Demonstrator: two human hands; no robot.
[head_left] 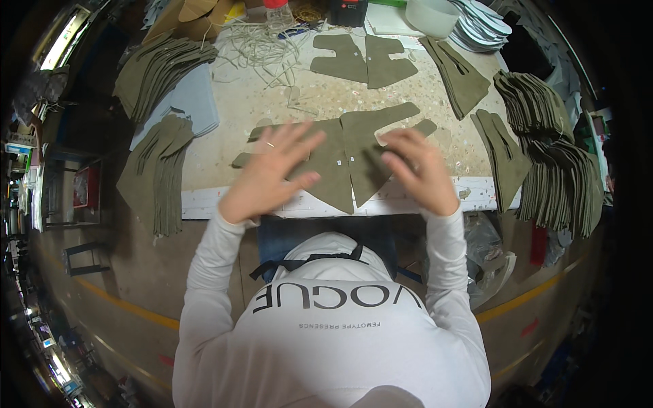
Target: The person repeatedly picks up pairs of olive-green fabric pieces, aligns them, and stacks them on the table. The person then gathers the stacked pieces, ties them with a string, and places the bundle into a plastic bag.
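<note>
White sweatshirt [333, 360] nearest; left hand [275, 170] and right hand [423, 170], each grip spread apart; green cloth pieces [333, 178] best smoothed flat, edges kept aligned.

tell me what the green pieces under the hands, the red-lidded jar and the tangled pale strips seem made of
Green pieces: probably cloth or a suede-like sheet; matte, thin, no shine. Red-lidded jar: plastic or glass, hard to tell; see-through, glossy body. Tangled pale strips: likely fabric or cord; matte, narrow, looping loosely.

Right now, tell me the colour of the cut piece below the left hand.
The cut piece is olive green, clearest in the head view.
</note>
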